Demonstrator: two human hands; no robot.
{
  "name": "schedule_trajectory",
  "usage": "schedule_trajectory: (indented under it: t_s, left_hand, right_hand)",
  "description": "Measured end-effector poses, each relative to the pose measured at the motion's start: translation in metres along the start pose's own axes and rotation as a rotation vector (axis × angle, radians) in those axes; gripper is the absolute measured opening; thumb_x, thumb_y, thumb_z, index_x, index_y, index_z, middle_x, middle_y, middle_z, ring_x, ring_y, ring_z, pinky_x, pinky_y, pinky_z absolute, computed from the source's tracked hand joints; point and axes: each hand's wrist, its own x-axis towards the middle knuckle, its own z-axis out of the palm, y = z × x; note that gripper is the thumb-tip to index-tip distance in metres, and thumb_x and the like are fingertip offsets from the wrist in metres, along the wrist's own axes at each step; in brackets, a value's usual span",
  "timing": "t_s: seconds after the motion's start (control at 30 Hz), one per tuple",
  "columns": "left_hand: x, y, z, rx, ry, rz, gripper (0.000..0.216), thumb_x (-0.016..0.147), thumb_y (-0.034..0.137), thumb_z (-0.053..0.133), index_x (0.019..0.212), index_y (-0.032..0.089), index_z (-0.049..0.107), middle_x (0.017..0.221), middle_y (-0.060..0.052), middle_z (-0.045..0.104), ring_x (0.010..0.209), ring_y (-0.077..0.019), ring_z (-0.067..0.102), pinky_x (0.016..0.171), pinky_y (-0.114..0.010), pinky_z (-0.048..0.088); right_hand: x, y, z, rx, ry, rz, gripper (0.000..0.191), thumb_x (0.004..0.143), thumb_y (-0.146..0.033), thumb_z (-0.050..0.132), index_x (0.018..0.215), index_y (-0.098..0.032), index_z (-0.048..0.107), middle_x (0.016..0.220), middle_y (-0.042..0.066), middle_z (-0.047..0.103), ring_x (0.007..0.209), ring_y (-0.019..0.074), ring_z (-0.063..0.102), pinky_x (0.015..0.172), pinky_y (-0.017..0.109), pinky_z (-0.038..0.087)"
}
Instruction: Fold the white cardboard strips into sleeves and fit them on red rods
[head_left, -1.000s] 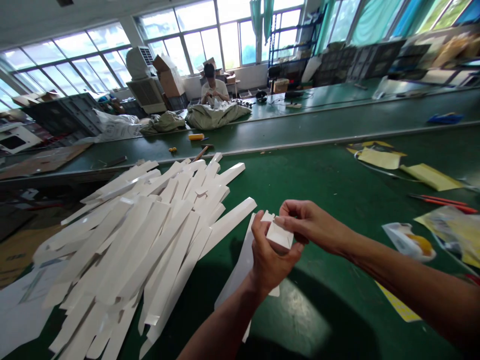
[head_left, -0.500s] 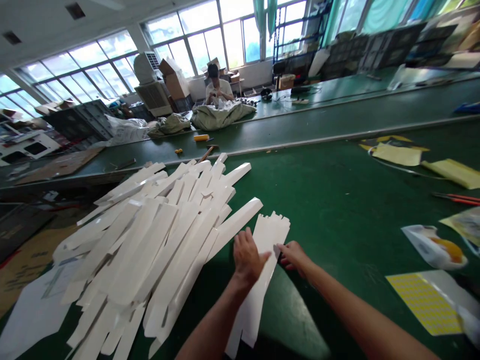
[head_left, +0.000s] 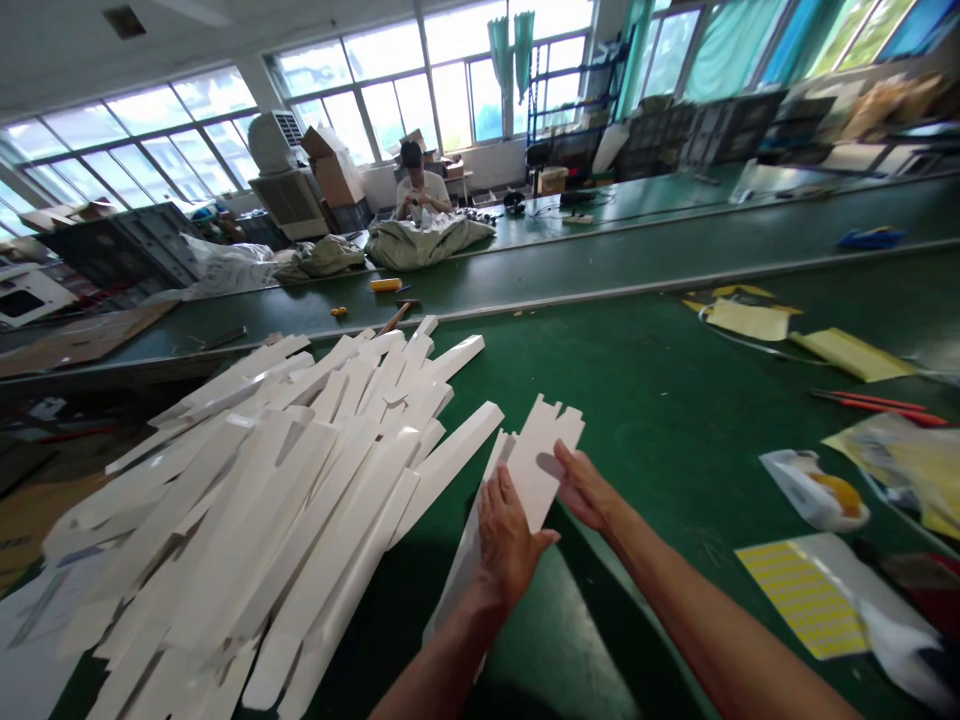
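Observation:
A white notched cardboard strip point(head_left: 544, 455) is between my hands, raised and creased lengthwise, its toothed end pointing away from me. My left hand point(head_left: 510, 530) grips it from the left, fingers along the crease and thumb stretched to the right. On the other side, my right hand point(head_left: 589, 485) holds the right edge, with a fingertip on the upper face. My left forearm hides part of the strip's near end. Just left of my hands lies a large heap of white cardboard strips point(head_left: 300, 520), many folded lengthwise.
On the green table's right side lie yellow sheets point(head_left: 851, 355), red-handled tools point(head_left: 885, 403), a white roll holder with orange inside point(head_left: 814, 490) and a yellow label sheet point(head_left: 806, 600). A hammer point(head_left: 397, 315) rests beyond the heap. Across the bench sits a person point(head_left: 421, 190).
The strip has gone from lying nearly flat to lifted and bent along its length. My right hand has moved up its edge, and the camera view has shifted right.

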Motion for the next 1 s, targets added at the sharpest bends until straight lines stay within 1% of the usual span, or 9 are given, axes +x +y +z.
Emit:
schedule_trajectory:
  t_s: [0.1, 0.2, 0.47, 0.57, 0.63, 0.73, 0.83, 0.9, 1.0]
  left_hand:
    - [-0.006, 0.027, -0.005, -0.208, -0.043, -0.044, 0.124, 0.05, 0.033, 0.094, 0.148, 0.004, 0.025, 0.143, -0.025, 0.044, 0.134, -0.0386, 0.043, 0.113, -0.048, 0.038]
    - [-0.002, 0.045, -0.014, -0.376, -0.076, -0.098, 0.111, 0.055, 0.033, 0.09, 0.146, 0.005, 0.032, 0.139, -0.023, 0.049, 0.131, -0.0371, 0.047, 0.11, -0.046, 0.041]
    - [0.005, 0.072, -0.033, -0.516, -0.026, -0.011, 0.064, 0.059, 0.019, 0.081, 0.119, 0.015, 0.058, 0.115, -0.013, 0.065, 0.108, -0.0292, 0.061, 0.097, -0.04, 0.049]
    - [0.005, 0.078, -0.038, -0.54, -0.023, 0.005, 0.047, 0.063, 0.018, 0.077, 0.108, 0.017, 0.063, 0.107, -0.01, 0.068, 0.102, -0.0274, 0.063, 0.093, -0.04, 0.05]
    - [0.009, 0.079, -0.045, -0.58, -0.022, 0.002, 0.042, 0.063, 0.022, 0.079, 0.102, 0.019, 0.065, 0.103, -0.008, 0.069, 0.097, -0.0261, 0.064, 0.088, -0.039, 0.051]
    - [0.019, 0.077, -0.059, -0.712, -0.018, -0.039, 0.033, 0.068, 0.028, 0.079, 0.097, 0.02, 0.067, 0.092, -0.004, 0.071, 0.084, -0.0219, 0.066, 0.075, -0.034, 0.051]
    - [0.027, 0.076, -0.07, -0.848, -0.021, -0.102, 0.031, 0.071, 0.033, 0.078, 0.095, 0.019, 0.066, 0.084, -0.003, 0.072, 0.074, -0.0189, 0.066, 0.065, -0.029, 0.05]
    - [0.027, 0.078, -0.07, -0.859, -0.019, -0.11, 0.032, 0.069, 0.033, 0.08, 0.093, 0.018, 0.066, 0.082, -0.003, 0.072, 0.072, -0.0183, 0.066, 0.063, -0.027, 0.049]
    - [0.022, 0.082, -0.06, -0.815, -0.006, -0.091, 0.032, 0.065, 0.027, 0.081, 0.09, 0.018, 0.063, 0.078, -0.001, 0.068, 0.069, -0.0165, 0.063, 0.059, -0.025, 0.047]
  right_hand:
    - [-0.011, -0.024, 0.005, 0.308, -0.032, -0.045, 0.057, 0.064, -0.058, 0.082, 0.102, -0.018, 0.068, 0.096, 0.01, 0.075, 0.094, 0.028, 0.07, 0.081, 0.04, 0.056]
    - [-0.02, -0.037, 0.006, 0.38, 0.034, -0.075, 0.059, 0.058, -0.047, 0.089, 0.104, -0.018, 0.068, 0.089, 0.008, 0.076, 0.086, 0.0278, 0.072, 0.079, 0.041, 0.058]
    - [-0.031, -0.059, 0.01, 0.241, 0.093, -0.218, 0.056, 0.051, -0.041, 0.093, 0.094, -0.015, 0.068, 0.078, 0.004, 0.071, 0.068, 0.0194, 0.065, 0.067, 0.035, 0.055]
    - [-0.028, -0.071, 0.006, 0.187, 0.102, -0.249, 0.06, 0.047, -0.048, 0.093, 0.09, -0.015, 0.066, 0.071, 0.003, 0.068, 0.063, 0.0181, 0.062, 0.061, 0.031, 0.052]
    - [-0.03, -0.075, -0.002, 0.136, 0.013, -0.266, 0.071, 0.046, -0.058, 0.09, 0.1, -0.017, 0.066, 0.086, 0.007, 0.071, 0.074, 0.0221, 0.066, 0.067, 0.033, 0.054]
    - [-0.041, -0.065, -0.016, 0.024, -0.194, -0.261, 0.092, 0.041, -0.061, 0.09, 0.118, -0.019, 0.061, 0.115, 0.013, 0.068, 0.103, 0.029, 0.064, 0.085, 0.039, 0.053]
    - [-0.055, -0.032, -0.025, -0.21, -0.375, -0.083, 0.078, 0.051, -0.047, 0.091, 0.117, -0.016, 0.063, 0.107, 0.011, 0.071, 0.099, 0.0293, 0.066, 0.084, 0.04, 0.053]
    - [-0.057, -0.006, -0.032, -0.391, -0.337, -0.045, 0.057, 0.06, -0.042, 0.085, 0.106, -0.013, 0.067, 0.094, 0.009, 0.073, 0.088, 0.0285, 0.067, 0.076, 0.039, 0.054]
    - [-0.045, 0.015, -0.049, -0.619, -0.194, -0.155, 0.047, 0.061, -0.04, 0.082, 0.097, -0.013, 0.069, 0.091, 0.008, 0.073, 0.084, 0.0284, 0.066, 0.074, 0.038, 0.054]
